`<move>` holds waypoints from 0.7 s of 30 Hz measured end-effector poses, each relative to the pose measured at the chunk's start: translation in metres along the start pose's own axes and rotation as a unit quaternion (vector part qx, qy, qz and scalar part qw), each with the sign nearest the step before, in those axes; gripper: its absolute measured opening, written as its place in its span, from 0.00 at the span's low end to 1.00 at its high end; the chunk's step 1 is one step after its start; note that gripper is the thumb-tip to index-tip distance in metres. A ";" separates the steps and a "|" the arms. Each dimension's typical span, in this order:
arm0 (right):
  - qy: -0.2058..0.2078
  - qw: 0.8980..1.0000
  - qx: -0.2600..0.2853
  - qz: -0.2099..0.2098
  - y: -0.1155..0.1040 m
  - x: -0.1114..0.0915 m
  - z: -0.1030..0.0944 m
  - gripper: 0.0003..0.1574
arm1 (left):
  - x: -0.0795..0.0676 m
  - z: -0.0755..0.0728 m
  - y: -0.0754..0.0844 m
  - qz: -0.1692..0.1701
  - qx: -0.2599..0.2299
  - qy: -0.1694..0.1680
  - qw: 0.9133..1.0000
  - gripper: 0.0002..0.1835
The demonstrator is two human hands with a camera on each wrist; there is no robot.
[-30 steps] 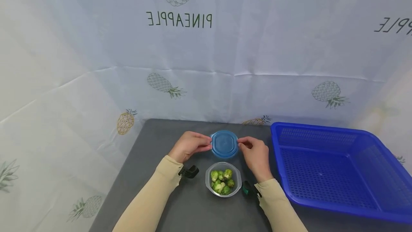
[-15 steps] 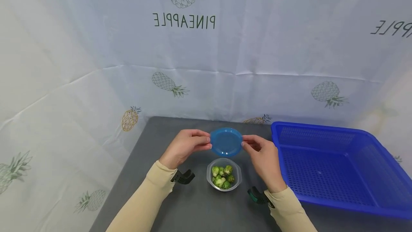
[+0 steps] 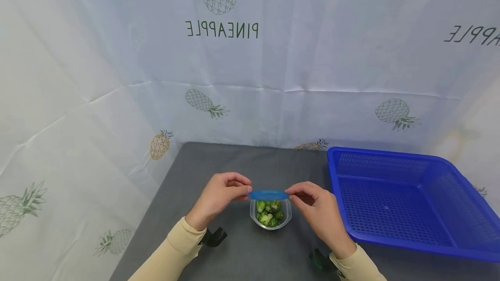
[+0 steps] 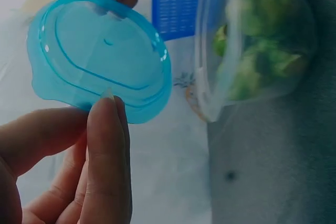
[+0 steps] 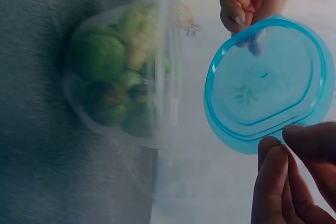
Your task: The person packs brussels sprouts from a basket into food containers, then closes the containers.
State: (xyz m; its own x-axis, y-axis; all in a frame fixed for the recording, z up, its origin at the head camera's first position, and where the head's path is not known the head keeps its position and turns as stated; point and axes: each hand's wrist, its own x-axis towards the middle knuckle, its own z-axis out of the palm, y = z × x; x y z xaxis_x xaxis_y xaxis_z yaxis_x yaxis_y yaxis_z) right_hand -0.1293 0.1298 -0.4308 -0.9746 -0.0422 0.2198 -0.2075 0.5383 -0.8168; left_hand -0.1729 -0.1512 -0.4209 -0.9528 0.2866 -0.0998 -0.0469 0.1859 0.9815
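A translucent blue lid [image 3: 268, 194] is held between both hands, seen nearly edge-on in the head view and raised above the container's far rim. My left hand [image 3: 218, 196] pinches its left edge between thumb and fingers. At the opposite edge, my right hand [image 3: 318, 209] pinches it the same way. Just below and nearer stands a clear plastic container [image 3: 271, 227] with several Brussels sprouts [image 3: 266, 218] inside. Both wrist views show the lid [image 4: 105, 51] apart from the container [image 5: 168, 77], with fingertips on its rim.
A large blue plastic basket [image 3: 390, 243] stands on the right side of the grey table [image 3: 242, 255], close to my right hand. Behind the table hangs a white curtain [image 3: 312, 64] printed with pineapples.
Both hands have brought the lid nearer, from beyond the container to over its far rim. The lid has tilted from facing the head camera to almost edge-on. The container has stayed in place.
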 end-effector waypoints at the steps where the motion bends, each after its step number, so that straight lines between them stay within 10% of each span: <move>1: -0.002 1.000 0.006 0.002 0.002 -0.002 0.001 0.15 | -0.001 0.001 -0.002 0.005 0.009 -0.001 1.000 0.12; 21: 0.000 0.996 0.029 0.090 0.012 -0.004 0.011 0.13 | -0.002 0.014 -0.014 -0.002 0.065 0.003 0.998 0.16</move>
State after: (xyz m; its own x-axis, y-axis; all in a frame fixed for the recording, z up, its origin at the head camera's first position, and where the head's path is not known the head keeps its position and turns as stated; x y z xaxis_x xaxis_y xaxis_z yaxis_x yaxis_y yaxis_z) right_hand -0.1291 0.1268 -0.4471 -0.9965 0.0499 0.0670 -0.0343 0.4870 -0.8727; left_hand -0.1660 -0.1411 -0.4366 -0.9546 0.2796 -0.1024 -0.0118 0.3082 0.9512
